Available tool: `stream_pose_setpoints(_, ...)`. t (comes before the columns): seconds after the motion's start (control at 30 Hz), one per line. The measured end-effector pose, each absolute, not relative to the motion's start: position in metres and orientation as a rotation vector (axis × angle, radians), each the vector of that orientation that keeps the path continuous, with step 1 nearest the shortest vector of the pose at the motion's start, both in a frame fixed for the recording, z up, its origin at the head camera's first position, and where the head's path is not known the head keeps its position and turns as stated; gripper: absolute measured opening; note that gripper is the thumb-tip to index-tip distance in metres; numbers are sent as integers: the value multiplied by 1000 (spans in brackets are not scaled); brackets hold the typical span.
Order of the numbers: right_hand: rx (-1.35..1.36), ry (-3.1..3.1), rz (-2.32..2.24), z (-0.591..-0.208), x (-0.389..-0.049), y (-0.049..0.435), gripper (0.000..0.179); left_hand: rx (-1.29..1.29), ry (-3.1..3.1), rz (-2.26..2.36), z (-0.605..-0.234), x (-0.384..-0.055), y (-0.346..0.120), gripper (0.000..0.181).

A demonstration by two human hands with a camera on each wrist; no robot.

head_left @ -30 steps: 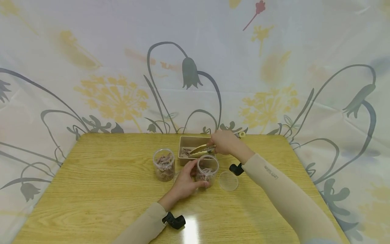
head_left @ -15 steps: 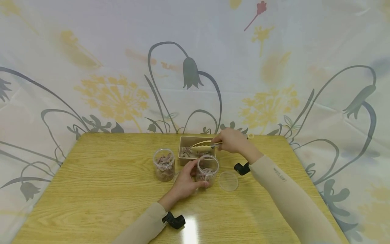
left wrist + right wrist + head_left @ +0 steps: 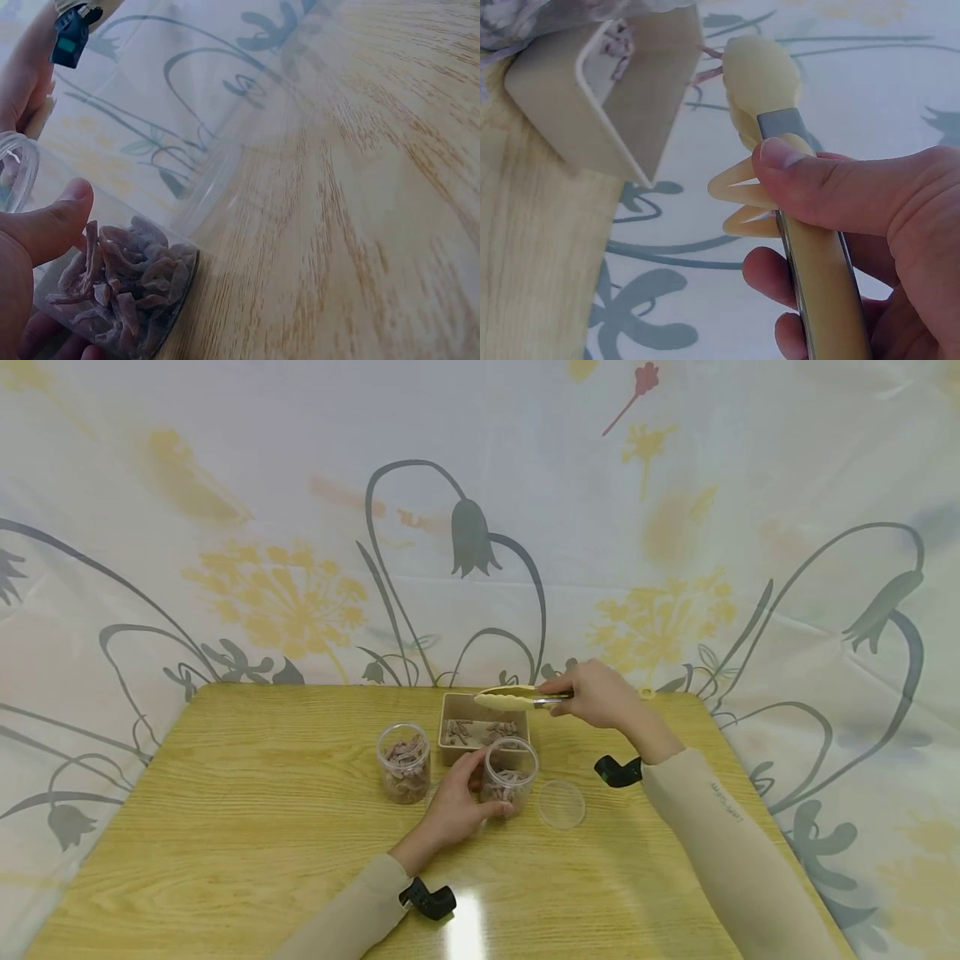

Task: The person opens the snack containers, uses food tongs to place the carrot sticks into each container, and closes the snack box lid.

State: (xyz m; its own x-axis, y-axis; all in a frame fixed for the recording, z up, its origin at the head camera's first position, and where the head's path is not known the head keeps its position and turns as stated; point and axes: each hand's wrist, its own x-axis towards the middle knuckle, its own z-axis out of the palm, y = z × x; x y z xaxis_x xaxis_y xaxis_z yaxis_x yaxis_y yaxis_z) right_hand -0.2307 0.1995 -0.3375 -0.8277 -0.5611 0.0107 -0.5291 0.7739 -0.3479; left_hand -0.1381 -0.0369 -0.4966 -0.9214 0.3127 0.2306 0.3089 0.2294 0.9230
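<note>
My left hand (image 3: 453,812) grips a clear plastic jar (image 3: 510,787) from its left side, thumb across the front. Brownish-purple dried strips (image 3: 124,289) fill the lower part of that jar. My right hand (image 3: 600,695) holds cream-tipped tongs (image 3: 506,701) above the back right of a beige rectangular box (image 3: 448,755). In the right wrist view, thin strips (image 3: 707,76) stick out from the tongs' tips (image 3: 761,75), which are nearly together. More strips lie in two clumps on the floor of the box. The jar's rim overlaps the box's front in the head view.
A second clear jar (image 3: 405,781), fuller of strips, stands open left of the held one. One round clear lid (image 3: 562,804) lies on the wooden table (image 3: 247,827) to the right. Behind the table's back edge hangs a flower-printed cloth (image 3: 300,510).
My right hand has lifted the tongs up and to the right, out of the box, with strips at their tips. The left hand and the jar stay put.
</note>
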Motion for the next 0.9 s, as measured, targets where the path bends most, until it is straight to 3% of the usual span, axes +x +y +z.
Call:
stream_pose_setpoints(0.4,-936,2872,-707,-321,-193,219,37,623,2462,1835,-497,-138,-37,86)
stream_pose_setpoints(0.9,-1117,2846,-920,-345,-154,238,37,617,2463,1844,-497,-138,-37,85)
